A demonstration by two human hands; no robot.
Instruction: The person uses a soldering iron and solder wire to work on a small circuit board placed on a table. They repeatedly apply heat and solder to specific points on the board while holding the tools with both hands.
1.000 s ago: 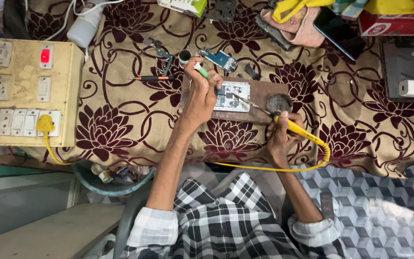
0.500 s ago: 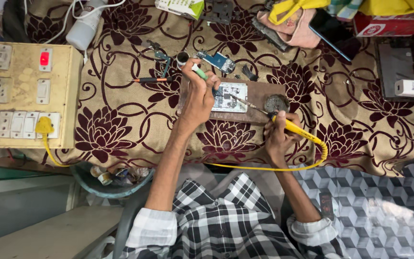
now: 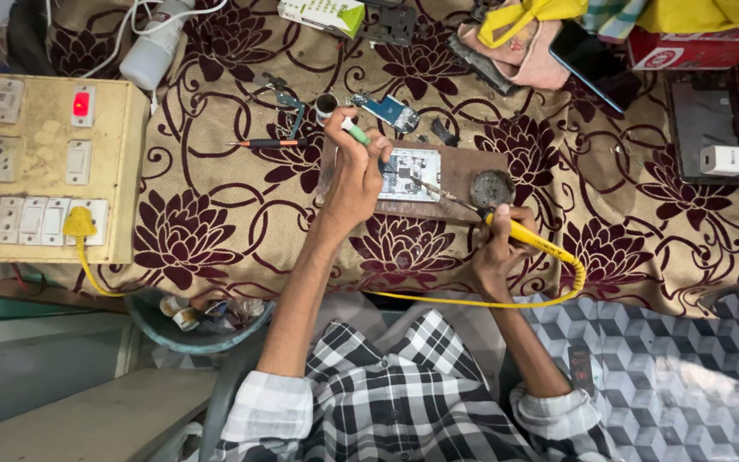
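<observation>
A small circuit board lies on a brown wooden block on the floral cloth. My left hand rests at the board's left edge, gripping a thin green-and-white tool that points down at the board. My right hand holds a yellow soldering iron; its metal tip reaches left onto the board. The iron's yellow cable loops under my wrist. A round dark tin sits on the block just above my right hand.
A yellowed switchboard with a lit red switch and a yellow plug stands at left. A red-handled screwdriver, tweezers, a blue board, a white bottle, a phone and a white charger lie around. A bowl of bits sits below the table edge.
Both hands stay on their tools at the board; the iron's tip and the left hand shift only slightly. The view has drifted a little.
</observation>
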